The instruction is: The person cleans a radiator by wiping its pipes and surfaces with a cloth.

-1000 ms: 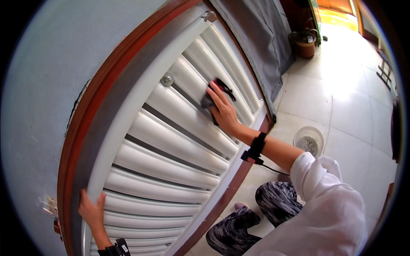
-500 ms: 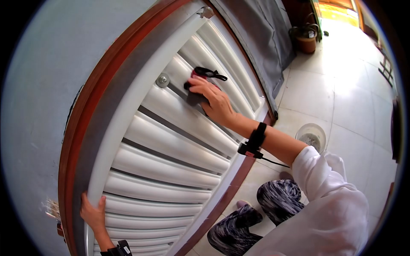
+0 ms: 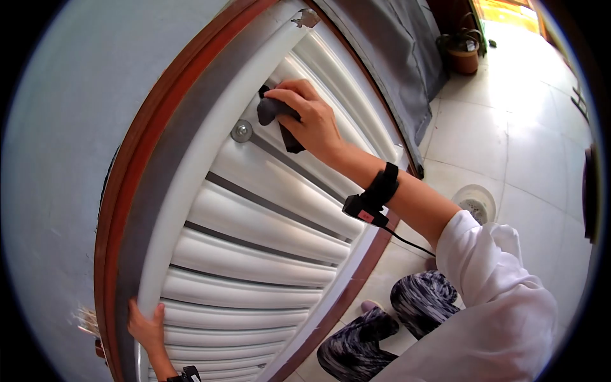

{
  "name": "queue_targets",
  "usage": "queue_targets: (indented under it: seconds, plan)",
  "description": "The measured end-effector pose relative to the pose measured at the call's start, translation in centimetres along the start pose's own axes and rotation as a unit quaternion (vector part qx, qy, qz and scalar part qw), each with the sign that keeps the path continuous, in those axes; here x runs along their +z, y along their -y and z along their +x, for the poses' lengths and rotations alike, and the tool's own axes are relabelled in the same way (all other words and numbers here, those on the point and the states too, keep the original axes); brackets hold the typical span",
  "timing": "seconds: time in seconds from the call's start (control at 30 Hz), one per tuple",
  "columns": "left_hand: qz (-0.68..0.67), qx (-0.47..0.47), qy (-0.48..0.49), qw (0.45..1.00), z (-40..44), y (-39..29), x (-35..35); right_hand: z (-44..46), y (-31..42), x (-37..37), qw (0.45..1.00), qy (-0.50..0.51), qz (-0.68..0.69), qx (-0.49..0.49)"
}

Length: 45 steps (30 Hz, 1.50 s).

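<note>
A white radiator [image 3: 273,213] with rounded slats fills the middle of the view, set within a brown-red frame. My right hand [image 3: 312,118] is closed round a bunched dark grey cloth [image 3: 270,112], pressed on an upper slat close to the side pipe. A black end of the cloth hangs below the palm. Just below and left of that hand is a round metal bolt and washer [image 3: 242,131]. At the lower left, my left hand [image 3: 147,328] grips the radiator's thick side pipe [image 3: 191,165], its thumb on the slat side.
Grey fabric [image 3: 382,57] hangs beyond the radiator's far edge. A white bucket [image 3: 478,198] stands on the tiled floor at right, with a potted plant [image 3: 463,57] farther off. Bristles [image 3: 87,320] show by the wall at lower left. A cable runs from my right wrist strap.
My right hand has moved up and left with the cloth, towards the side pipe. The cloth's red part and loop are out of sight now. My left hand keeps its hold; the view has shifted slightly.
</note>
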<state>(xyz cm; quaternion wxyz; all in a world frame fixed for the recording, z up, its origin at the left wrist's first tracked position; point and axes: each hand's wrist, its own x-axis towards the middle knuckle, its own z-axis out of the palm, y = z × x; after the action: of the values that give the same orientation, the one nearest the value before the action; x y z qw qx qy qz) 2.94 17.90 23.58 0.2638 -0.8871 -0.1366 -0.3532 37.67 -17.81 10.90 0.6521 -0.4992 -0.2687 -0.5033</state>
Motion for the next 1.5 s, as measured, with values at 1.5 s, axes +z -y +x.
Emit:
queue_targets:
  seconds: [1.5]
  plan:
    - [-0.009, -0.003, -0.018, 1.0, -0.2, 0.5, 0.4, -0.1, 0.5, -2.8, 0.966, 0.216, -0.135, -0.035]
